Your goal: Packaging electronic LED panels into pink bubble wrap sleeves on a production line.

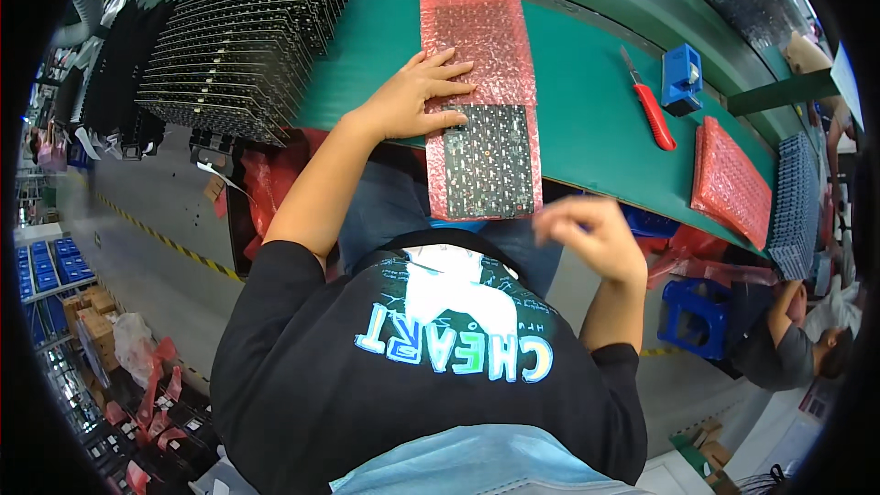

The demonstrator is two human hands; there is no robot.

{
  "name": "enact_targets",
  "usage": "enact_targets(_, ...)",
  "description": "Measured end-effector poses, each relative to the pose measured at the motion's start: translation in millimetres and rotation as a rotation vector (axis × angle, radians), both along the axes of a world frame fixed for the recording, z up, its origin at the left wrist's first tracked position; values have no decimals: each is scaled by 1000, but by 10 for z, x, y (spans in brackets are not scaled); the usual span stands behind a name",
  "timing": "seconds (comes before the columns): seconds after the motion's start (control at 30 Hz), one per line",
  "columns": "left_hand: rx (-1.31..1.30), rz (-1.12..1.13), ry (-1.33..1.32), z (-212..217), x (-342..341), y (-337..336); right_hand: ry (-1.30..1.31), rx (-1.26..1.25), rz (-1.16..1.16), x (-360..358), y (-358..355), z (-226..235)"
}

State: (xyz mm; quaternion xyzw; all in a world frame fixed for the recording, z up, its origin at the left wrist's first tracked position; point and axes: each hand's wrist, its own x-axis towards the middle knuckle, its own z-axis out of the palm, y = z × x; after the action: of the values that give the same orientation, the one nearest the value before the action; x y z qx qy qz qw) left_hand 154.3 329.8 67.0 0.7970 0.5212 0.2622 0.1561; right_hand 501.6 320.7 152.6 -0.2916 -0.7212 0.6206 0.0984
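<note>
pink bubble-wrap bag [480, 46] lies under the flat, spread left hand [417, 92]; blurred right hand [591, 234] hovers nearby, grip unclear.

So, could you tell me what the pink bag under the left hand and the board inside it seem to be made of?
The pink bag looks like thin translucent plastic bubble wrap: it shows a dimpled, glossy texture under the left hand. The board inside appears to be a rigid, dark, matt circuit board, dotted with small pale parts; its exact material cannot be told.

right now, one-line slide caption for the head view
Left hand presses a pink bubble-wrap bag holding a dark circuit board on a green bench; right hand hovers, blurred.
</note>
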Motion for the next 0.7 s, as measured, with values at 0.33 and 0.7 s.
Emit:
enact_targets(0.33, 175, 581, -462, -148, 571, -1295, -21, 1003, 5, -1036, 814, -733)
enact_targets(0.7, -584, 198, -1509, -487, 963, -1209, -89, 980, 42, -1269, 942, -570)
